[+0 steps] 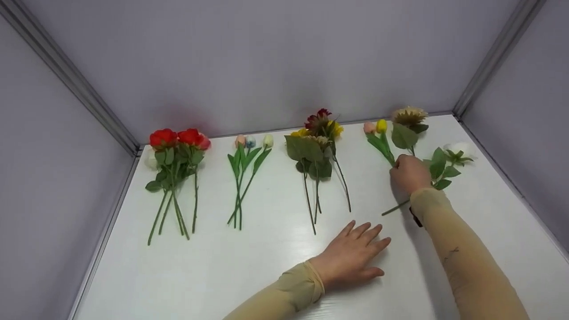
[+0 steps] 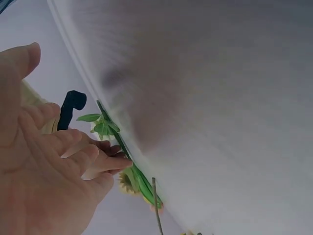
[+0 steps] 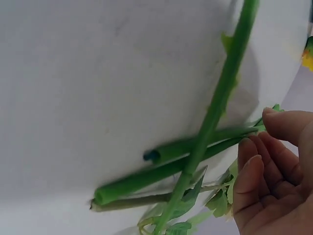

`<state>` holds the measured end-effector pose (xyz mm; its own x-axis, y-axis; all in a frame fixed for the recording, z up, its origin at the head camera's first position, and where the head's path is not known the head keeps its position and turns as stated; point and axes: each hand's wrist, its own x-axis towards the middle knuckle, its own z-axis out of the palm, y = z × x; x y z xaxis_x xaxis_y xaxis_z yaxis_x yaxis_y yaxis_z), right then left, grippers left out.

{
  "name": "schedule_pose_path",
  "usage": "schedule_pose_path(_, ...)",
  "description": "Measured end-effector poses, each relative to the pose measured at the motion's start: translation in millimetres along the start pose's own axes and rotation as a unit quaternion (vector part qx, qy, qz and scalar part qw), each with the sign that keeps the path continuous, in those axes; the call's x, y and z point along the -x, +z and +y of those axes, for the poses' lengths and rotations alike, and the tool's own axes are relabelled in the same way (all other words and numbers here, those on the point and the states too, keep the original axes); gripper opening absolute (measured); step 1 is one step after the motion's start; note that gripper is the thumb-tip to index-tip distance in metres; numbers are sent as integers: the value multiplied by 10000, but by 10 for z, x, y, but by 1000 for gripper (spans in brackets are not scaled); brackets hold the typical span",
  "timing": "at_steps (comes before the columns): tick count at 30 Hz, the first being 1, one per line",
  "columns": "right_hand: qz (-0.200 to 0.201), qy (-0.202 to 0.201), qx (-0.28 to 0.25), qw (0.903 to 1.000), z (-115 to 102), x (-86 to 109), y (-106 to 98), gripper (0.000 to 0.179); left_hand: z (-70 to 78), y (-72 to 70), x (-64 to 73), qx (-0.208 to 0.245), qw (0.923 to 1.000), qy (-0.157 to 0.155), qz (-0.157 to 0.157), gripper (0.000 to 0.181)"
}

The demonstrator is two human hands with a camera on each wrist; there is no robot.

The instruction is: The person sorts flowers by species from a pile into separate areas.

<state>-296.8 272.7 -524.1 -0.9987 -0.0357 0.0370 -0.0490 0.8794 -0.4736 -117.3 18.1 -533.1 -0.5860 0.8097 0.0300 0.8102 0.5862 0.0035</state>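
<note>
My right hand (image 1: 411, 173) pinches the stems of a pink and a yellow tulip (image 1: 382, 126) between thumb and fingers. Their two green stems (image 3: 142, 183) run out from that grip in the right wrist view. Beside it lies a white rose (image 1: 460, 152), whose thorny stem (image 3: 215, 115) crosses the tulip stems. A cream, many-petalled flower (image 1: 410, 116) with broad leaves lies just behind. My left hand (image 1: 351, 255), fingers straight and spread, is near the front of the white table (image 1: 200, 275), holding nothing. In the left wrist view the left palm (image 2: 44, 186) shows.
To the left lie red roses (image 1: 163, 138) with a pale bloom, then several tulips (image 1: 250, 141) with crossed stems. Dark red and yellow flowers (image 1: 318, 121) lie mid-table, stems toward me. Grey walls (image 1: 266, 58) enclose the back and sides.
</note>
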Motion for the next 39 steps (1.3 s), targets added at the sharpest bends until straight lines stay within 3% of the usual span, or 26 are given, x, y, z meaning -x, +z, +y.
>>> schedule_pose_path(6,-109,230,149,9996,-13,-23,-9,19,-26,6,14,84,10000,-18,-14,73)
schedule_pose_path(11,-361,458,-23,9983,1,-24,-38,17,-60,-11,15,244,9997,-95,-22,71)
schedule_pose_path(18,-418,604,-629,9953,56,78,-171,24,-166,-39,39,699,9968,-373,141,64)
schedule_pose_path(22,-551,792,-1198,9881,29,158,-283,30,-253,-62,73,1232,9897,-634,353,59)
schedule_pose_path(27,-563,957,-2044,9726,-14,228,-350,35,-360,-106,134,2079,9686,-1097,805,49)
schedule_pose_path(35,240,807,-2756,9576,-168,287,-332,44,-440,-156,205,3332,9207,-1708,1099,40)
schedule_pose_path(37,305,745,-3018,9500,-217,271,-326,44,-445,-172,205,3586,9087,-1823,1118,39)
schedule_pose_path(39,230,690,-3377,9384,-277,255,-308,44,-453,-186,200,3948,8904,-1951,1153,38)
